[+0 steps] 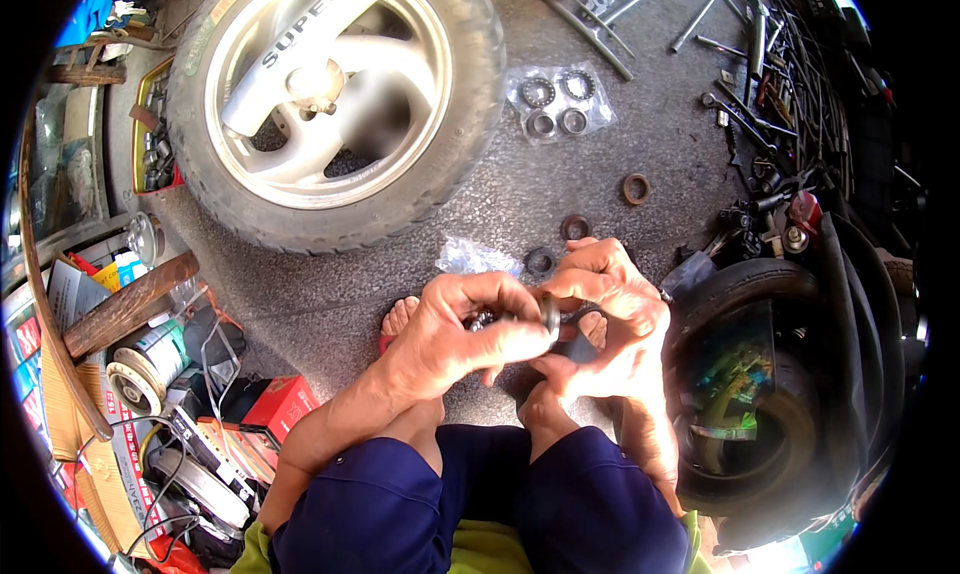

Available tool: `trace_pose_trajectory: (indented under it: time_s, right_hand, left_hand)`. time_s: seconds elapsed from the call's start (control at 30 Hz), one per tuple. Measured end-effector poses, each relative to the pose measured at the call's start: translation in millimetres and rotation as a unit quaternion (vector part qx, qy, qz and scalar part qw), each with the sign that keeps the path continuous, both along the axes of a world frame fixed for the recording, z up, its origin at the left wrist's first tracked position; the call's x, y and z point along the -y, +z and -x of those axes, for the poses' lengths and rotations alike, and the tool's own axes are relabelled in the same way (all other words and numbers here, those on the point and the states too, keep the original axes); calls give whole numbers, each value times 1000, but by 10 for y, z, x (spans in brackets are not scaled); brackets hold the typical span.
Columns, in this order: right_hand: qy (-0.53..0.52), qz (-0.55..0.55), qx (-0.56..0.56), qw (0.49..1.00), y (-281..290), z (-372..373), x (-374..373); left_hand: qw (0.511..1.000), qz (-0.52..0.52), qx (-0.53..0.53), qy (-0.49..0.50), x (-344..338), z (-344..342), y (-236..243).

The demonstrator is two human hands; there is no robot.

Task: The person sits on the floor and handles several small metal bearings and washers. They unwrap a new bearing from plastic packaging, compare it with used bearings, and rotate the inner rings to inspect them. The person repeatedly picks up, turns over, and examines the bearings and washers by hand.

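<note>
My left hand [455, 329] curls round a dark, shiny part with small balls [483, 318], probably a bearing piece, mostly hidden by the fingers. Between the two hands, my right hand [610, 314] pinches a round metal ring [550, 316], held upright and close against the left fingers. Just beyond them on the ground lie a dark ring [539, 261], another ring [575, 227], a rusty ring [636, 188] and a crumpled clear bag [477, 257]. Farther up is a clear bag with several bearing rings [558, 102].
A white wheel with tyre [470, 124] lies at upper left, a pale fork leg across it. Scattered tools [760, 114] crowd the upper right, with black tyres [725, 294] below. Boxes, spools and a wooden bar [130, 304] pile up on the left. My bare feet [400, 317] rest below.
</note>
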State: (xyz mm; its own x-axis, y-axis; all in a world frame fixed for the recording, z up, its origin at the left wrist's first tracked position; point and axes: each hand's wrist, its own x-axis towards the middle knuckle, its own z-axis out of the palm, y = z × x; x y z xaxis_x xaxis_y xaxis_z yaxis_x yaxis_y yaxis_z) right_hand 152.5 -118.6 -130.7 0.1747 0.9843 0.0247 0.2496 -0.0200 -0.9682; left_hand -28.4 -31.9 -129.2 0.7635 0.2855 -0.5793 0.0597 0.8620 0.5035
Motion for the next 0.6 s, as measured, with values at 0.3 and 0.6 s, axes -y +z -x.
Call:
trace_pose_trajectory:
  time_s: [0.3,0.6]
  right_hand:
    - [-101,6,-312,945,-249,-229,165]
    - [-59,63,83,993,26,-46,9]
  left_hand:
    - [915,324,159,182,66,-32,-428]
    - [914,339,98,200,50,-90,-425]
